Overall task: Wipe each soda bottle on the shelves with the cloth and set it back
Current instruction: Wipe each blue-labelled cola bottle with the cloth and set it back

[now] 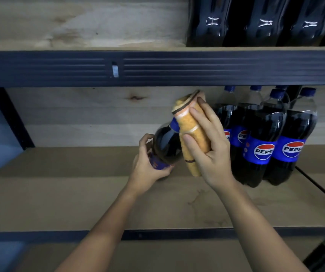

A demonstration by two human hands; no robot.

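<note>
A dark Pepsi soda bottle (166, 143) with a blue label is tilted over the middle shelf (79, 185). My left hand (147, 167) grips it around the label near its lower part. My right hand (206, 142) holds a folded orange cloth (192, 132) with dark stripes, wrapped over the bottle's neck and shoulder. The cap is hidden under the cloth. Several upright Pepsi bottles (263, 138) stand close together on the same shelf, just right of my right hand.
A dark metal shelf beam (157, 68) runs across above my hands. More dark bottles (265, 22) stand on the upper shelf at the right. A wooden back panel (79, 116) closes the shelf behind. A black upright post (10, 118) is at the left.
</note>
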